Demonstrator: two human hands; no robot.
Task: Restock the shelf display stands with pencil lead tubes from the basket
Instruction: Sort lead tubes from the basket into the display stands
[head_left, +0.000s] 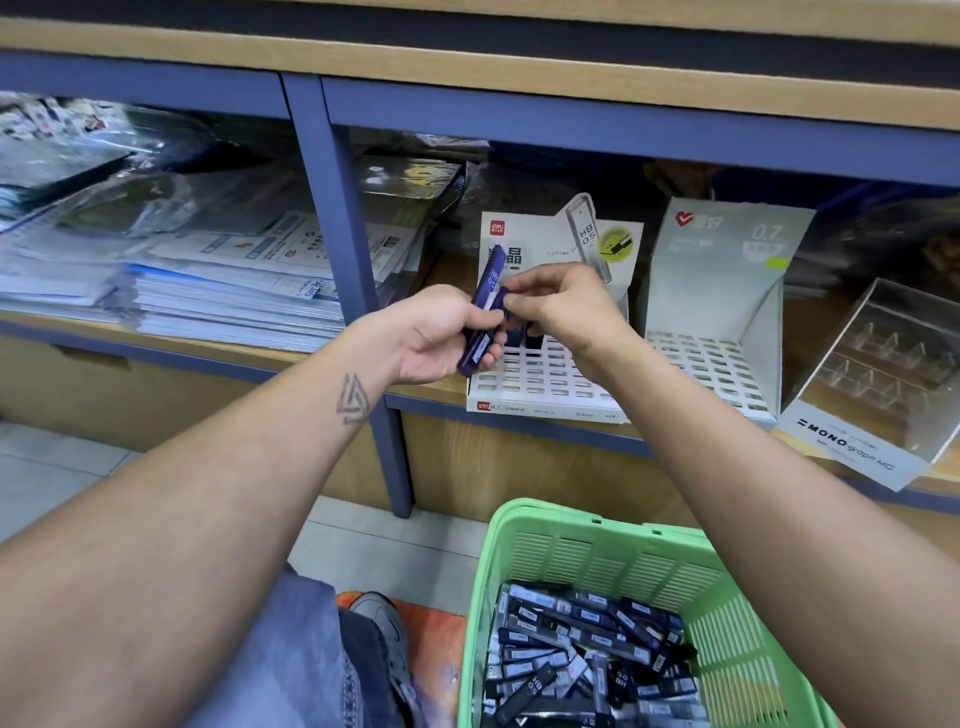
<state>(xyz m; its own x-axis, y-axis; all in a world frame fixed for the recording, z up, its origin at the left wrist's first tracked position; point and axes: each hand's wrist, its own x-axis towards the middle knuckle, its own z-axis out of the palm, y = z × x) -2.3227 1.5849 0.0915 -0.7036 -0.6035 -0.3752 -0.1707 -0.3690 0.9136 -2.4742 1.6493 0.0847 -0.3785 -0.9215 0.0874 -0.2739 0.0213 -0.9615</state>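
You are gripping a small bundle of tubes (483, 322) in your left hand (441, 338) above the stand (550, 379), while your right hand (561, 306) is pinching one tube, probably pulling it free. Next, you will need to be lining it up with an empty slot; the basket (613, 561) is sitting below the stand.

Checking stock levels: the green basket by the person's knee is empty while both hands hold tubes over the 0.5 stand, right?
Not quite. The head view shows the green basket still holds many lead tubes. The rest stands: the left hand and right hand hold purple tubes over the 0.5 stand.
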